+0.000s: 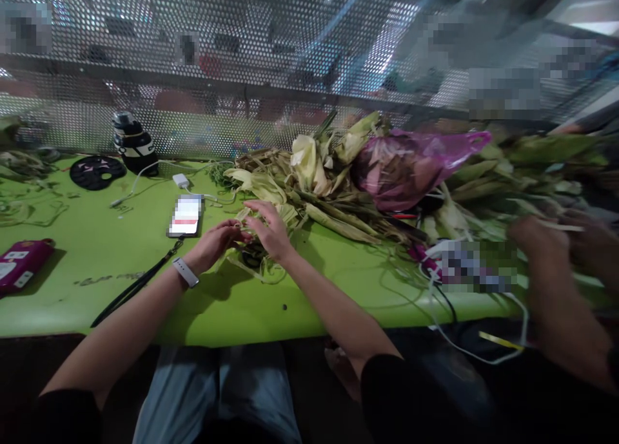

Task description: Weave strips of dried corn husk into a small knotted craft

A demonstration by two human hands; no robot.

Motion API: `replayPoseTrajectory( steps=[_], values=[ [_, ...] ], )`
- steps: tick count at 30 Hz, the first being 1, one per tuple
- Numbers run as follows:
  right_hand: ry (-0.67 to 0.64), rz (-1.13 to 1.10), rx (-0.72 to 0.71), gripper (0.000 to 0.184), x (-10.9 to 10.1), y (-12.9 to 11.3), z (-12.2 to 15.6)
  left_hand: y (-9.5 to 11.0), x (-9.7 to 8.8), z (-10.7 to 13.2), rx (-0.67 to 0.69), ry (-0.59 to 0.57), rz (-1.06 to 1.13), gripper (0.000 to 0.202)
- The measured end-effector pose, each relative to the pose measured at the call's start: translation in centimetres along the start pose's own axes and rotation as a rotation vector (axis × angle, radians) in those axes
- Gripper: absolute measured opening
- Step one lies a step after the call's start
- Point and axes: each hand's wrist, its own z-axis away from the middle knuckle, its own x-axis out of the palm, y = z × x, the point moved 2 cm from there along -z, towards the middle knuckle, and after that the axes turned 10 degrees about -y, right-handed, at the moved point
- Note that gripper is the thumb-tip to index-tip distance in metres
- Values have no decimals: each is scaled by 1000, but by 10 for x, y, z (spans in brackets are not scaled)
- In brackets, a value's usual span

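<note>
On the green table, my left hand (215, 243), with a white-banded watch (185, 272) at its wrist, has its fingers closed around part of a pale corn husk strip (236, 263). My right hand (271, 231) meets it from the right, fingers bent and thumb close to the left fingertips, on the same thin strips. Something dark and round, too covered to name, lies under the strips below both hands. Just behind them spreads a heap of dry corn husks (271, 186), some touching the right hand's far side.
A phone (186, 215) with a black strap lies left of my hands, near a white cable adapter (180, 180). Farther left are a dark bottle (135, 144), a black palette-shaped pad (97, 172) and a maroon box (24, 263). A pink bag (396, 167) sits right; another person's hands (541, 238) work there.
</note>
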Motion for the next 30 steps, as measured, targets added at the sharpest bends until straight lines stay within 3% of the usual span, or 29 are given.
replayPoseTrajectory(
  steps=[2, 5, 8, 10, 17, 22, 27, 30],
  values=[
    [16, 194, -182, 33, -3, -4, 2, 3, -3, -2, 53, 35, 41, 12],
    [-139, 419, -391, 34, 3, -5, 5, 8, -6, -3, 136, 87, 93, 12],
    [-309, 572, -485, 34, 16, 0, 7, 11, -6, -3, 178, 116, 133, 11],
    [-341, 625, -517, 32, 24, 4, 7, 11, -5, -3, 180, 116, 148, 11],
    [-261, 564, -466, 12, 26, -1, 9, 11, -2, -1, 207, 130, 98, 13],
    [-56, 390, -425, 11, 17, -15, 13, 17, 1, 4, 220, 159, -24, 9],
    [179, 153, -204, 12, 7, -11, 7, 16, 6, 6, 224, 33, -203, 8],
    [209, 46, -103, 16, 4, -2, 2, 13, 6, 6, 221, 5, -247, 11]
  ],
)
